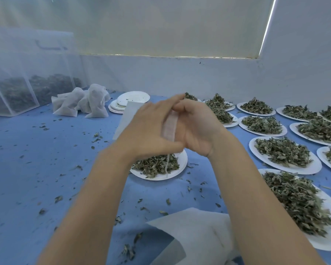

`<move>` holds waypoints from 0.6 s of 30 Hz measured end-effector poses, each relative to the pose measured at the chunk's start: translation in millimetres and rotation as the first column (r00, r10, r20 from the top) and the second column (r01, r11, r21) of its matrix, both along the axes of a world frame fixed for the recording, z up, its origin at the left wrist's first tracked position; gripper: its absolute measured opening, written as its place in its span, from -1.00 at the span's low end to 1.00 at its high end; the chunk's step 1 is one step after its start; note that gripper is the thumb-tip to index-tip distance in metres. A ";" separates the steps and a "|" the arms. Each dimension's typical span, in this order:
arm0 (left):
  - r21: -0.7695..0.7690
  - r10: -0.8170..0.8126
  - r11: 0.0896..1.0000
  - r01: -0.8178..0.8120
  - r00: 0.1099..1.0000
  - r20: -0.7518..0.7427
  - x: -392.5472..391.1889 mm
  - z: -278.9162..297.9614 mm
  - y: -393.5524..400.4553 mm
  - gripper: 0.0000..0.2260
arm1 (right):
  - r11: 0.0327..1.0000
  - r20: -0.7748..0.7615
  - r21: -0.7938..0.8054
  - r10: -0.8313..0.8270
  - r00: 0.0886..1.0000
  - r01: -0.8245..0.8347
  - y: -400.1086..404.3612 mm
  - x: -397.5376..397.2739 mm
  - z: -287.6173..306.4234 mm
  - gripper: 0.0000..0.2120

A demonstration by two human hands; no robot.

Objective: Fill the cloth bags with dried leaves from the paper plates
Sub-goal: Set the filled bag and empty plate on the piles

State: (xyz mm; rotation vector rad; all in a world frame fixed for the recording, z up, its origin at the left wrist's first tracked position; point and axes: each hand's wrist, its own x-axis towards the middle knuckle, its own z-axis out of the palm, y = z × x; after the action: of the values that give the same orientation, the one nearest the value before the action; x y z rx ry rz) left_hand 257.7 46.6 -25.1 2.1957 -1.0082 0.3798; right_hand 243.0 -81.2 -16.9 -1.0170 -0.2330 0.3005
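Both hands meet above a paper plate [181, 167] heaped with dried leaves [157, 164]. Between them is a flat white cloth bag [129, 116]; its rim shows between the palms and its drawstring hangs down over the leaves. My left hand [147, 132] grips the bag on the left, and my right hand [196, 129] pinches its edge on the right. Part of the bag sticks out behind the left hand.
Several plates of dried leaves [283, 152] cover the blue table on the right. Filled cloth bags [84, 102] lie at the back left beside clear bins [17, 92]. A stack of empty plates [132, 98] sits behind the hands. Flat empty bags [189, 234] lie near me.
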 end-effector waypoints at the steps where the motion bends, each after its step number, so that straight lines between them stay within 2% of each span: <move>1: 0.071 0.003 0.997 -0.004 1.000 0.018 2.3 -3.8 -1.4 -0.11 | 1.000 -0.004 0.013 0.020 1.000 -0.020 -2.8 -0.5 0.2 -0.68; 3: 0.183 0.035 0.982 -0.055 0.993 0.115 7.1 -8.5 -4.3 0.02 | 0.998 0.000 0.016 0.057 0.998 -0.057 -8.9 -2.0 1.4 -0.66; 4: 0.216 0.055 0.972 -0.094 0.982 0.183 8.9 -10.0 -5.6 0.03 | 0.997 0.000 0.023 0.074 0.997 -0.074 -12.9 -2.9 2.3 -0.63; 7: 0.248 0.095 0.950 -0.190 0.932 0.350 11.6 -12.0 -7.6 -0.11 | 0.994 -0.029 -0.010 0.105 0.994 -0.105 -26.7 -3.6 4.1 -0.54; 11: 0.337 0.085 0.914 -0.228 0.917 0.391 6.1 -12.5 -13.9 -0.25 | 0.981 -0.076 -0.176 0.064 0.995 -0.076 -40.4 -4.5 4.0 -0.48; 14: 0.302 0.168 0.900 -0.315 0.889 0.427 0.5 -19.9 -19.9 -0.48 | 0.956 -0.089 -0.288 0.034 0.995 -0.058 -38.6 -4.1 1.2 -0.48; 16: 0.279 0.263 0.868 -0.411 0.856 0.444 -1.4 -23.6 -13.3 -0.56 | 0.933 -0.045 -0.358 0.015 0.999 -0.030 -31.3 -2.8 0.6 -0.53; 18: 0.273 0.347 0.824 -0.496 0.823 0.449 0.9 -26.7 5.4 -0.56 | 0.867 0.073 -0.489 -0.073 0.995 0.099 -23.7 -0.1 -1.2 -0.60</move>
State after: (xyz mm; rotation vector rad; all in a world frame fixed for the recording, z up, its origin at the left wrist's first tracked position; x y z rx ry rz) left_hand 258.6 52.0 -51.8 2.7864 -0.8118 0.9208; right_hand 242.9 -104.9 -18.0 -1.5407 -0.1586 0.2567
